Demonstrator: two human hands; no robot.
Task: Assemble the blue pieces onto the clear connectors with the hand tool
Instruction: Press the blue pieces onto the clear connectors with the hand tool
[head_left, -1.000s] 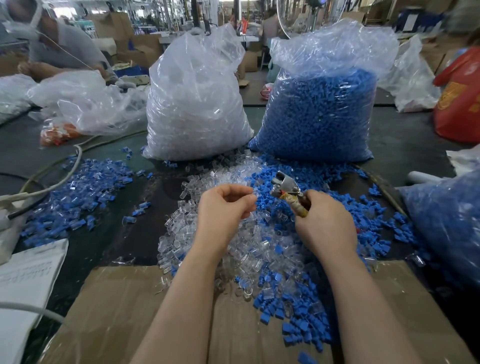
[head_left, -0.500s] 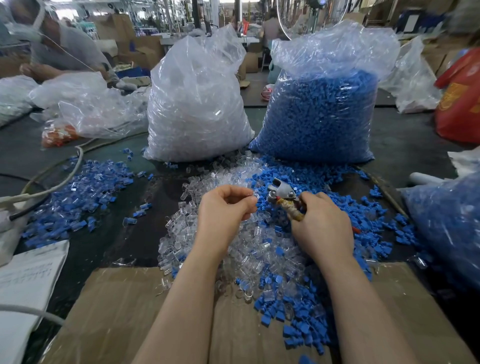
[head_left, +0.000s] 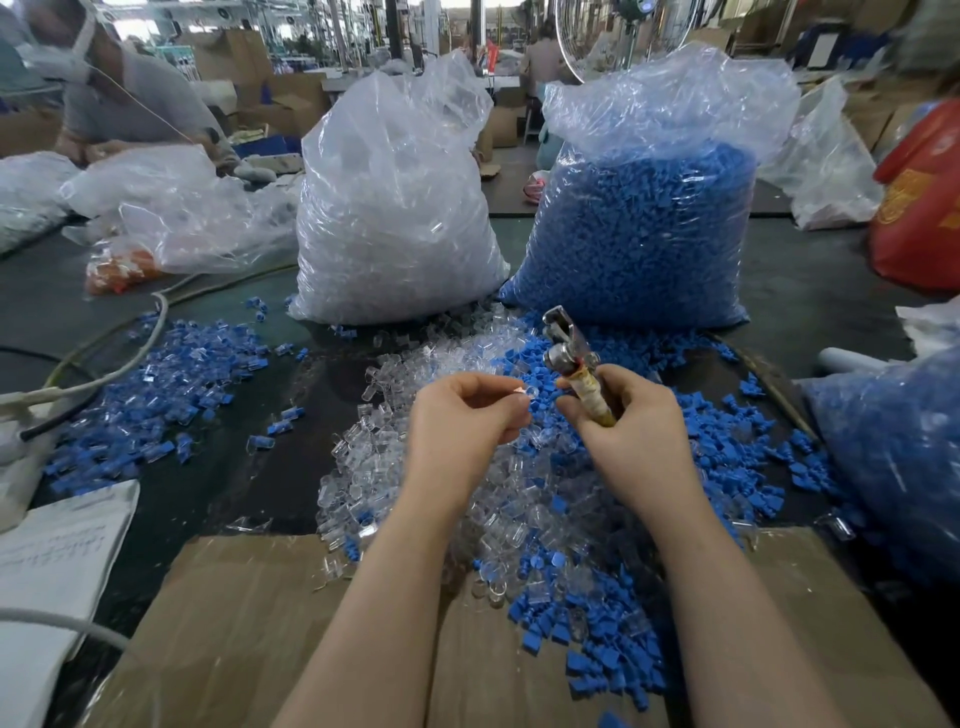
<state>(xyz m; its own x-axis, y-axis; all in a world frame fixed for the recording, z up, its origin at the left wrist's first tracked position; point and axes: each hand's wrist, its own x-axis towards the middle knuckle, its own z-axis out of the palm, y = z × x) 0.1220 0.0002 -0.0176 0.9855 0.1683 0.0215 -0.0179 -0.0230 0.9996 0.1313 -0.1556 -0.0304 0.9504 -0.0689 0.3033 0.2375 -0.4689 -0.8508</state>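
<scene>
The hand tool (head_left: 571, 358) has risen in the right hand's (head_left: 631, 431) grip; left hand (head_left: 460, 421) pinches one clear connector (head_left: 529, 396).

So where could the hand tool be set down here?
Bare dark table lies between the left heap of assembled blue-and-clear pieces and the central clear connector pile; the brown cardboard sheet is bare left of the forearms. Elsewhere is crowded.

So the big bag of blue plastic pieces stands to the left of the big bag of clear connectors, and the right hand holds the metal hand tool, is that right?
Not quite. The head view shows the bag of blue plastic pieces standing to the right of the bag of clear connectors, not the left. The rest holds: the right hand grips the metal hand tool by its handle.
</scene>
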